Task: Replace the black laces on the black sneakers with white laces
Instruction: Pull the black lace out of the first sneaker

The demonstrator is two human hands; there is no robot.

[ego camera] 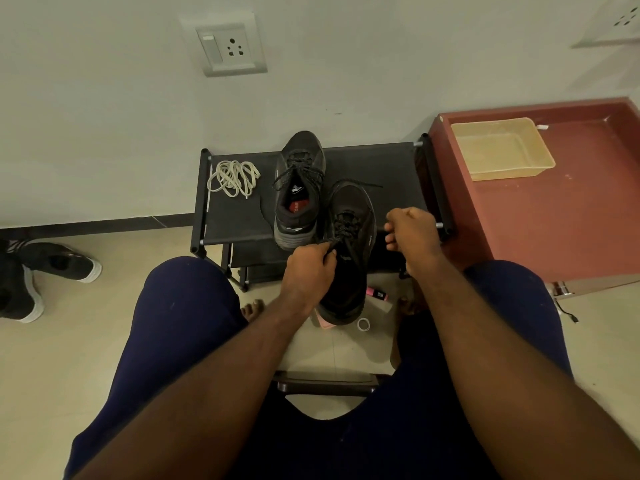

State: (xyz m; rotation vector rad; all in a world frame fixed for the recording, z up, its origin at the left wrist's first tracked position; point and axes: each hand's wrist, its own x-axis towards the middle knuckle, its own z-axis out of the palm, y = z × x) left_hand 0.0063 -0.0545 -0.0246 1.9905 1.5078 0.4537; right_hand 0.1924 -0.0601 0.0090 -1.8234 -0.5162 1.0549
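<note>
Pinches limp, light black lace point(341, 233) at sneaker point(351, 278) throat with left fingers point(323, 253); right fingers point(393, 237) curled beside sneaker, hold undeterminable.

A room of a home is shown, at a corner where shoes are kept. A low black shoe rack point(374, 161) is set against a plain painted wall point(104, 116), and two black sneakers point(299, 188) are stood on its fabric top. Above the rack, a household switch-and-socket plate point(227, 45) is fitted in the wall; a second plate point(620, 24) is seen far to the upper right of the rack. Just right of the rack, a reddish-brown cabinet point(554, 223) is placed, with a yellowish plastic tray point(542, 157) on it. Left of the rack, another pair of shoes point(62, 263) is left on the beige tiled floor point(69, 358), and a dark skirting point(104, 225) is fixed along the wall's foot.
</note>
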